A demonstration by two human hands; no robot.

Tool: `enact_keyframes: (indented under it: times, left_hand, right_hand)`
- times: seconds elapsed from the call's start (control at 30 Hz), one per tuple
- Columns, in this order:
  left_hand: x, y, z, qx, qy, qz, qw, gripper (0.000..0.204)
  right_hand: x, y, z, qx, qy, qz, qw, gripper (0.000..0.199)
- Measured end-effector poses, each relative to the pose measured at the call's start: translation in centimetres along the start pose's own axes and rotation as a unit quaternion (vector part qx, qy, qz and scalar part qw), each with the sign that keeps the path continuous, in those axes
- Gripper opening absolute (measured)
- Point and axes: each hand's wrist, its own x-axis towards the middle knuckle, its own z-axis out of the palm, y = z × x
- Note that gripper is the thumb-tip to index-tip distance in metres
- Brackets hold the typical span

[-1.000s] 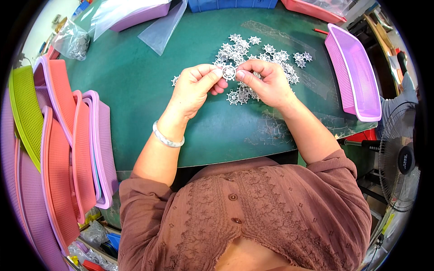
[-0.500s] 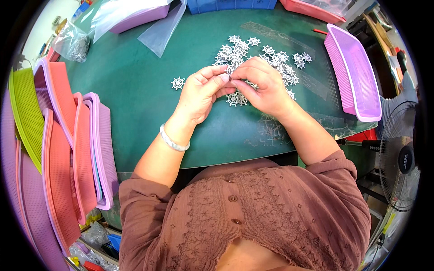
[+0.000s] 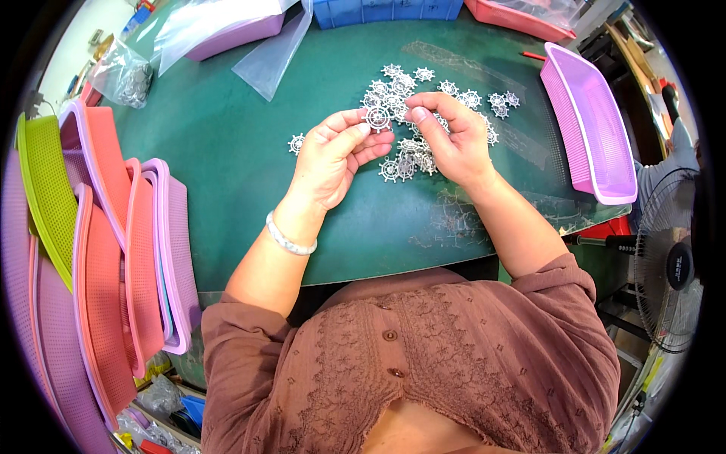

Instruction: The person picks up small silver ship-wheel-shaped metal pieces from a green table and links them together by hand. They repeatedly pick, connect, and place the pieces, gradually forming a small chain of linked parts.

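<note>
Between the thumb and fingers of my left hand (image 3: 331, 155) is a silver ship's-wheel charm (image 3: 377, 118), its round face turned up. My right hand (image 3: 460, 144) is just to the right of it, apart from the charm, with thumb and forefinger drawn together. Whether anything tiny sits in that pinch is too small to make out. A loose pile of similar charms (image 3: 398, 87) lies beyond and beneath both hands, partly covered by the right one. One single charm (image 3: 296, 143) rests left of my left hand, and a small cluster of charms (image 3: 500, 104) lies to the right.
A purple basket (image 3: 590, 125) stands at the table's right edge, near a red pen (image 3: 533, 55). Nested plastic baskets (image 3: 102, 287) crowd the left side. Along the far edge are a blue crate (image 3: 387, 11), a clear bag (image 3: 274, 60) and a pink tray (image 3: 522, 21). A fan (image 3: 665, 265) stands right.
My hands were together over the charm; now the right hand has drawn away to the right. The charm in my left hand shows its full face.
</note>
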Motion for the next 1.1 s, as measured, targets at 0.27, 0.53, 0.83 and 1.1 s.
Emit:
enact_keyframes:
  times: [0.27, 0.53, 0.83, 1.1]
  left_hand:
    - [-0.06, 0.09, 0.11, -0.016, -0.001, 0.009, 1.000, 0.018]
    - [-0.09, 0.14, 0.19, -0.017, 0.006, 0.011, 1.000, 0.017]
    - [-0.09, 0.13, 0.19, -0.018, 0.006, 0.012, 1.000, 0.016]
    - [-0.13, 0.07, 0.34, -0.005, 0.012, 0.009, 1.000, 0.017]
  right_hand:
    - [0.09, -0.43, 0.03, -0.001, -0.005, 0.025, 1.000, 0.015]
    - [0.11, -0.57, -0.02, 0.001, -0.009, 0.035, 0.999, 0.016]
    - [0.26, -0.21, 0.13, -0.038, -0.021, -0.015, 0.999, 0.015]
    - [0.30, -0.07, 0.29, -0.043, -0.027, -0.037, 0.998, 0.009]
